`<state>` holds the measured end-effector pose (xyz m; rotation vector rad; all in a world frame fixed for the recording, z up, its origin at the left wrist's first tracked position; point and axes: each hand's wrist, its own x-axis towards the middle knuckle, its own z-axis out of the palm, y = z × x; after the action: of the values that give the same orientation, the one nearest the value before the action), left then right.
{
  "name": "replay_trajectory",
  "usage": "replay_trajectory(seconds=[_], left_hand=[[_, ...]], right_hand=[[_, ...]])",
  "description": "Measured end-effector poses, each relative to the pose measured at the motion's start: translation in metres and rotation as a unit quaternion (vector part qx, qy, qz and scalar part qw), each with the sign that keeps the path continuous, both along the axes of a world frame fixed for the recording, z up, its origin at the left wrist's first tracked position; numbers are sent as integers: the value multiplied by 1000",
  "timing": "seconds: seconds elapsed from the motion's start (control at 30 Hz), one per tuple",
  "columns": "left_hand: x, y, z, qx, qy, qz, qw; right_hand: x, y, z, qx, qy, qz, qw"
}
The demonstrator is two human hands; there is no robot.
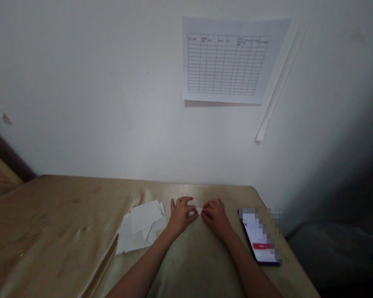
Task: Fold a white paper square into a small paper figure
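A small piece of white paper (199, 210) sits between my two hands, close above or on the table cover; its exact shape is too small to make out. My left hand (182, 214) pinches its left side with thumb and forefinger while the other fingers are lifted and bent. From the other side, my right hand (215, 214) grips it between thumb and fingertips. Left of my left hand lies a loose pile of white paper sheets (146, 217), some with torn edges, overlapping one another.
A phone (261, 240) with a lit, partly blurred screen lies right of my right forearm. The table's shiny tan cover (205, 265) is wrinkled at the left. On the white wall behind hangs a printed table sheet (226, 62), beside a slanting cable strip (278, 87).
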<state>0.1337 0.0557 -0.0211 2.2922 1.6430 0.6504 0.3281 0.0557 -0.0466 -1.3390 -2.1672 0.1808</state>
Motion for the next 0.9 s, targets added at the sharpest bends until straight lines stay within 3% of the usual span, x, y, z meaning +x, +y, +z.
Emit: replay_trajectory(seconds=[0.5,0.9], left_hand=[[3,1,0,-27,-27,41,998],[5,7,-7,-32,-51,73,996]], right_hand=[[5,-3,1,-38,41,-52,997],[-8,-4,5,-67,35,-139,987]])
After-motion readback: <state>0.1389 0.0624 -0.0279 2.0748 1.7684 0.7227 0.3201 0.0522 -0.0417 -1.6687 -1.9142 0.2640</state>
